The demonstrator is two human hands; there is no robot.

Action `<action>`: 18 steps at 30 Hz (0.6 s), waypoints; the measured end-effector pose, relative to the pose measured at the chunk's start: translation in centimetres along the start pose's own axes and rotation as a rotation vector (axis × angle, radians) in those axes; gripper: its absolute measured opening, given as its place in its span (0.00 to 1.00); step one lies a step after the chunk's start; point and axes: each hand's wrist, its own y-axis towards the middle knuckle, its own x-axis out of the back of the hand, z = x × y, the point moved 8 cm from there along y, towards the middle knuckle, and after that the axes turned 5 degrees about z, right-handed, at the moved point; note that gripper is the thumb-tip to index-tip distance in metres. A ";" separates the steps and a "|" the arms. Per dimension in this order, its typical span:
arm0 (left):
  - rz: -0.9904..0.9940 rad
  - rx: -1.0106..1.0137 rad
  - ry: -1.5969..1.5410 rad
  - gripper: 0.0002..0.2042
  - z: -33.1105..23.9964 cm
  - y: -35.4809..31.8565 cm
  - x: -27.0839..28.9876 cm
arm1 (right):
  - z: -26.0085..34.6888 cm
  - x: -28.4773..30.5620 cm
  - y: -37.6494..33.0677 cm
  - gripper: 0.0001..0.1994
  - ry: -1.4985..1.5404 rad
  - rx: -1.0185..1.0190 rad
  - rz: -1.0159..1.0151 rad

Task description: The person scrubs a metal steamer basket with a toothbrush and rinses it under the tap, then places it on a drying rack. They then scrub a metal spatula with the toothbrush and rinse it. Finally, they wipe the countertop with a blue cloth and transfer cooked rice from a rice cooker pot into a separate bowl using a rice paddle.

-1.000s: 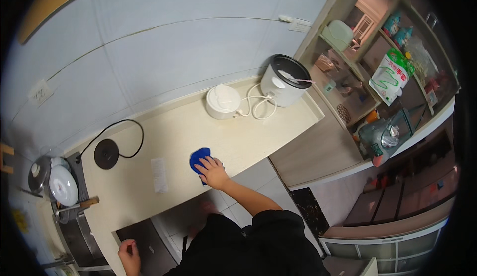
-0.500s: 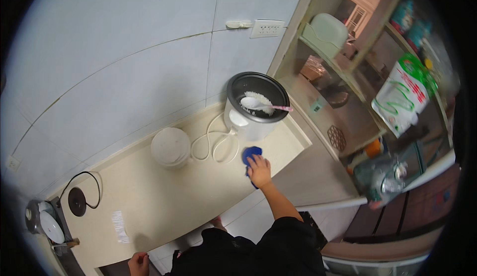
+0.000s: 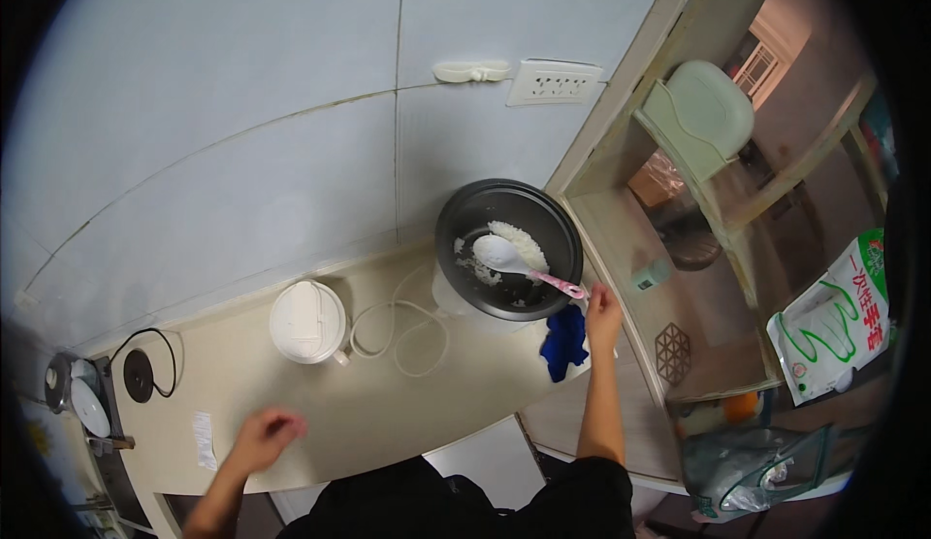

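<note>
My right hand is closed, its fingers curled at the rim of a black cooking pot, beside the end of a spoon. Whether they touch the handle or the rim, I cannot tell. White with a pink patterned handle, the spoon lies across the pot, its bowl among white cooked rice. The pot sits in a white rice cooker, mostly hidden beneath it. Just below my right hand a crumpled blue cloth lies on the counter. My left hand hovers empty over the counter's front, fingers loosely bent and slightly blurred.
On the pale counter stand a white lidded container and a looped white cord. Further left are a dark round disc with a black cable and a paper slip. Cluttered shelves rise at the right.
My right hand has let go of the blue cloth and moved up to the pot's rim. My left hand has come forward over the counter. The view has shifted closer.
</note>
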 end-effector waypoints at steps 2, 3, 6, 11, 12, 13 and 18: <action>0.038 0.036 0.041 0.08 -5.7 6.5 -2.9 | 1.5 0.5 3.4 0.12 0.356 -0.133 0.080; 0.067 -0.009 0.070 0.09 -8.3 9.9 -4.7 | 3.0 0.2 4.8 0.12 0.300 -0.161 0.150; 0.107 -0.039 0.092 0.17 -12.8 19.1 -9.7 | 5.6 -1.2 7.5 0.13 0.163 -0.227 0.382; 0.011 0.134 0.232 0.19 -12.1 27.8 -11.4 | 5.3 -3.9 8.3 0.14 0.107 -0.232 0.598; -0.003 0.126 0.203 0.18 -11.9 28.1 -11.7 | 5.2 -3.7 8.2 0.13 0.084 -0.239 0.592; -0.018 0.118 0.173 0.18 -11.8 28.4 -11.8 | 5.1 -3.6 8.4 0.12 0.087 -0.217 0.586; -0.089 -0.034 0.008 0.15 -13.3 27.6 -11.7 | 6.0 -2.5 7.3 0.07 0.502 -0.327 0.474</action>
